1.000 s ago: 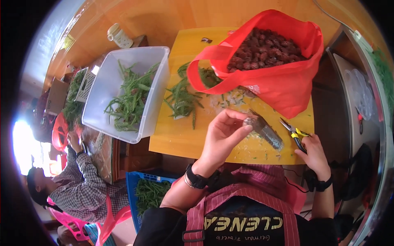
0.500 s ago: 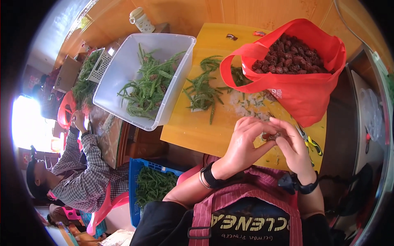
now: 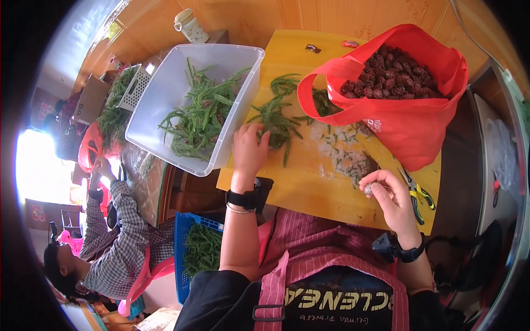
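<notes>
Seemingly right hand (image 3: 389, 196) pinching cone (image 3: 369, 189), fingers curled

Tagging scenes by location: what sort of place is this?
Likely a small home or workshop sorting table: a yellow board with green sprigs, a red bag of dark cones, and a white tub of cuttings.

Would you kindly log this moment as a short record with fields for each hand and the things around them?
Left hand: resting on a pile of green leafy sprigs on the yellow board.
Right hand: pinching a small grey piece in its fingertips.
Nearby: red fabric bag of dark brown cones; white plastic tub of sprigs; yellow-handled snips.
Other person: at lower left, in a checked shirt.
</notes>
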A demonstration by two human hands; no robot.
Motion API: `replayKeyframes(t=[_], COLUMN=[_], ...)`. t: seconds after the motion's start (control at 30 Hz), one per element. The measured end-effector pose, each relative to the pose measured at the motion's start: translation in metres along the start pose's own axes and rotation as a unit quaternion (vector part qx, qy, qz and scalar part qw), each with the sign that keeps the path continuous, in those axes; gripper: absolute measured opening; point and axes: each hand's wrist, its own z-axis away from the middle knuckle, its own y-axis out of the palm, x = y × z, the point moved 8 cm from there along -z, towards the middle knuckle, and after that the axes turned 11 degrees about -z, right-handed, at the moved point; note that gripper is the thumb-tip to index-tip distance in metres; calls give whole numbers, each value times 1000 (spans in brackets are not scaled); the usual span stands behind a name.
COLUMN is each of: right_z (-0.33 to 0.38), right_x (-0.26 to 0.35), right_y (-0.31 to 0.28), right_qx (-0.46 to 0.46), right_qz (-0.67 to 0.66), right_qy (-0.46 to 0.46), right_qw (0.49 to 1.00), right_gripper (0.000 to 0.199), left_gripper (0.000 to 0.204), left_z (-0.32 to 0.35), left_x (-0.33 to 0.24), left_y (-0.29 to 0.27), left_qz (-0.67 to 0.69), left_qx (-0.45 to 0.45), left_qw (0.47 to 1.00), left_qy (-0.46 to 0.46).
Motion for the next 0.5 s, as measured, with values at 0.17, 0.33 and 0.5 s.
replayKeyframes(t=[0.17,0.33,0.5], right_z=[1,-4,-10], right_x=[7,19,56], right_y=[3,10,38], right_qx=[0,11,31], right_qz=[40,50,155], right_qy=[14,-77,-221], right_qw=[999,996,962], right_gripper=[15,14,15], left_gripper=[16,10,11], left_z=[0,17,40], left_x=[-21,-53,-111], left_y=[-20,-6,-11], left_qz=[21,451,574], left_qx=[-50,223,314], left_qw=[995,855,746], left_qy=[89,-126,-126])
